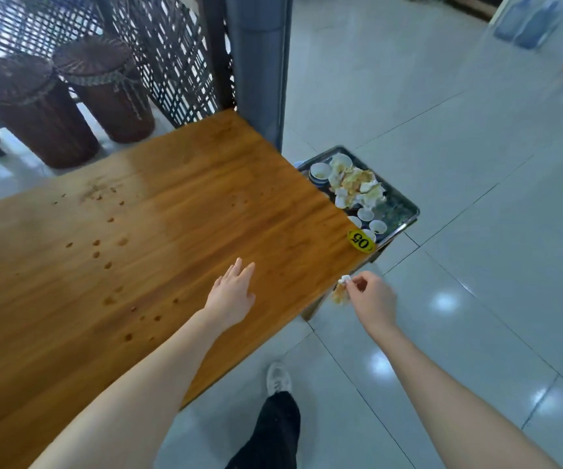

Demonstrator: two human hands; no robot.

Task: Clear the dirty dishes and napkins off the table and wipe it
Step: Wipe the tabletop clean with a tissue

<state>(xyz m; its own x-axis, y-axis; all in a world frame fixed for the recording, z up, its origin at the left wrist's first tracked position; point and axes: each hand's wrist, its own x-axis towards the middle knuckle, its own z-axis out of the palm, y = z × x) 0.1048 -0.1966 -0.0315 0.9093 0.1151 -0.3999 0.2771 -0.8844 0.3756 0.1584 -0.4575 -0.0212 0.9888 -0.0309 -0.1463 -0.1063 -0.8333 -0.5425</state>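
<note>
The right hand (371,296) pinches a soiled napkin (340,292) at the table's (205,198) right edge, the tray (398,206) lying farther off; the left hand (232,292) is spread flat.

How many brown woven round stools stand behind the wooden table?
2: one brown woven round stool at far left, the other just right of it. Others may be hidden.

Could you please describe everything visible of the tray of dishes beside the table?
The tray is rectangular with rounded corners and a raised rim, dark and metallic-looking. It sits lower than the table, just past the corner labelled 05, which hides its near side. It holds small white cups and a heap of crumpled, stained napkins. What it rests on is hidden.
</note>
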